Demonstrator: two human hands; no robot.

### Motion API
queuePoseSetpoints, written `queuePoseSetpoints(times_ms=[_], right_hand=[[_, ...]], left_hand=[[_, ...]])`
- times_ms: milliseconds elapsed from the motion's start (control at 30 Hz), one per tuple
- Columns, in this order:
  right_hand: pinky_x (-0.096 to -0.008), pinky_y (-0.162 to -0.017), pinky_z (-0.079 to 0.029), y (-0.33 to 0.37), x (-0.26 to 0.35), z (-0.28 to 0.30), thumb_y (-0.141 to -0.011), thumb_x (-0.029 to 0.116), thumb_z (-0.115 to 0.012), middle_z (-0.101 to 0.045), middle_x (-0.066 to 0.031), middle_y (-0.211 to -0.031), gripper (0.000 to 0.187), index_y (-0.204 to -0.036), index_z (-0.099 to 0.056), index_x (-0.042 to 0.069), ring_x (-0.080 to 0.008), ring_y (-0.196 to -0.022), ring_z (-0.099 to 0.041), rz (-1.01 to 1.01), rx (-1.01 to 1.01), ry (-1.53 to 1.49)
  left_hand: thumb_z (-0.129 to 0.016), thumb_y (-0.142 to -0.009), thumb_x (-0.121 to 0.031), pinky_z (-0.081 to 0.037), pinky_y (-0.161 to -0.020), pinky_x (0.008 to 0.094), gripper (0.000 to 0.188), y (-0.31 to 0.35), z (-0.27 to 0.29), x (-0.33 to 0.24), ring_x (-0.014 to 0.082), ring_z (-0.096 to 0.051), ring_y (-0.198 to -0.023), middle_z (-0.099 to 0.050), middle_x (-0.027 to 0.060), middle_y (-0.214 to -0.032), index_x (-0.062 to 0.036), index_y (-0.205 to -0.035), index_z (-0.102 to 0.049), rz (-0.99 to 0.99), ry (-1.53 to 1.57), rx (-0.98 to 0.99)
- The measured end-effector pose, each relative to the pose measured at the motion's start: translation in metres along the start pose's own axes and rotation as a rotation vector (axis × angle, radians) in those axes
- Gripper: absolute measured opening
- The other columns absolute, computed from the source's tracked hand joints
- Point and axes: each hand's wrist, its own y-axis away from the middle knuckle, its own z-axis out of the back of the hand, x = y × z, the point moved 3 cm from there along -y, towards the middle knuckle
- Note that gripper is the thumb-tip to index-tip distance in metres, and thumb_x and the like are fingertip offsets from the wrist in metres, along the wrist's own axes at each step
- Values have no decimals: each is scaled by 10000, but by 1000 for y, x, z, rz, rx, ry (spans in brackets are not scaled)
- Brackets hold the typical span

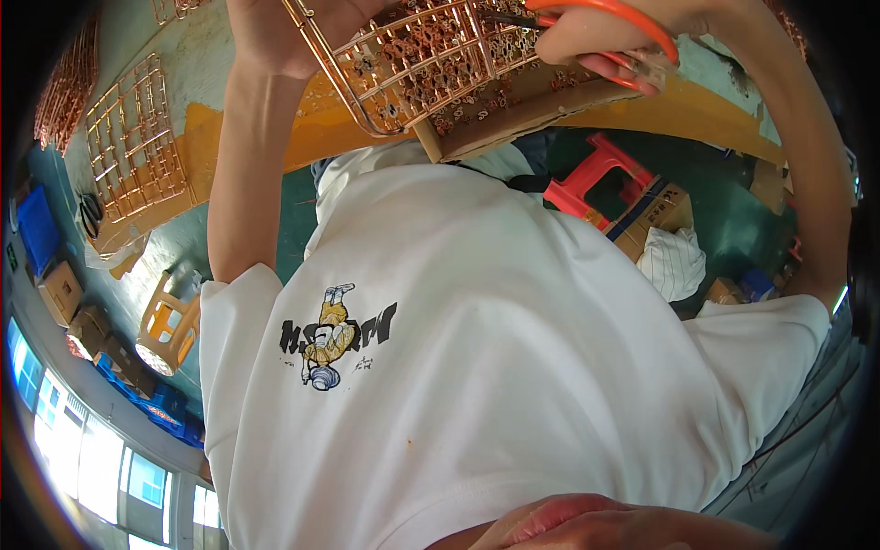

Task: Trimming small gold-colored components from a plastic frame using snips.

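At the top edge, my left hand (275,41) is closed on a copper-coloured wire rack (335,75), though most of its fingers are hidden or cut off. The rack is tilted over a shallow cardboard tray (532,119) strewn with many small copper-coloured pieces. To the right, my right hand (591,38) grips a pair of scissors with orange loop handles (649,26). Their dark blades point left toward the rack's bars; whether they touch a bar I cannot tell.
Another copper wire rack (137,142) lies on the table's left, with black-handled scissors (90,215) by its corner. A bundle of copper racks (69,87) stands farther left. Below the table are a red stool (596,174), a cardboard box (662,213) and a yellow stool (170,316).
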Motion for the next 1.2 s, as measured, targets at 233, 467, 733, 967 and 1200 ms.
queuePoseSetpoints(times_ms=[233, 467, 733, 967, 1200], right_hand=[[-406, -700, -583, 16, 19, -37, -871, 148, -660, -755, -185, -896, 192, -908, -749, -18, -322, -810, -736, -20, -730, 661], [-412, -715, -579, 15, 35, -67, -839, 112, -672, -760, -184, -928, 192, -941, -757, -27, -338, -844, -738, -281, -902, 901], [-395, -704, -573, 16, 25, -37, -832, 100, -668, -757, -189, -921, 178, -919, -749, -32, -318, -829, -737, -203, -634, 644], [-361, -627, -547, 13, 10, -24, -919, 188, -583, -708, -216, -762, 294, -812, -690, -64, -310, -667, -691, -53, -307, 45], [-384, -630, -558, 13, -2, -23, -958, 230, -553, -704, -222, -738, 362, -850, -702, -81, -341, -656, -695, 181, -252, 68]], left_hand=[[-532, -944, -606, -354, -1191, 654, 931, 0, -3, 0, 605, -403, -1392, -302, 266, -1614, -2, -1594, -247, 19, 70, 13], [-500, -950, -626, -344, -1195, 660, 924, 2, -3, 3, 580, -410, -1403, -292, 267, -1620, -21, -1603, -249, -81, -390, 98], [-477, -965, -630, -355, -1198, 645, 938, -2, 22, 5, 594, -379, -1416, -269, 288, -1621, 20, -1592, -224, -1, 133, 212], [-474, -964, -641, -386, -1184, 626, 938, -1, 11, 2, 593, -385, -1412, -354, 259, -1577, 27, -1582, -243, -20, -101, -50], [-448, -969, -659, -409, -1169, 600, 936, -6, 18, 1, 574, -414, -1405, -398, 234, -1559, 15, -1588, -254, -12, -18, 121]])
